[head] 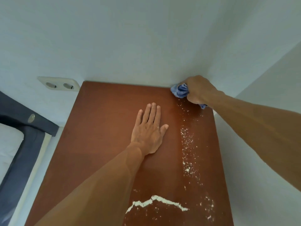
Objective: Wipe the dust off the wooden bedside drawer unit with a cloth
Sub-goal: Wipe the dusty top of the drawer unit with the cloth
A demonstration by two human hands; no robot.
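The wooden drawer unit [104,128] was seen from above: a flat reddish-brown top, its far edge against the wall. White dust [189,154] lay in a speckled strip along the right side & in a thick ridge near the front. The blue cloth [180,90], crumpled, sat on the far right corner

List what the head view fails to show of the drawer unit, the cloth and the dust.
- Drawer unit: only its top shows; the drawers and sides lie below the view.
- Blue cloth: mostly hidden inside the right hand.
- White dust: cut off at the bottom edge.
- Wood under the flat left hand: covered.
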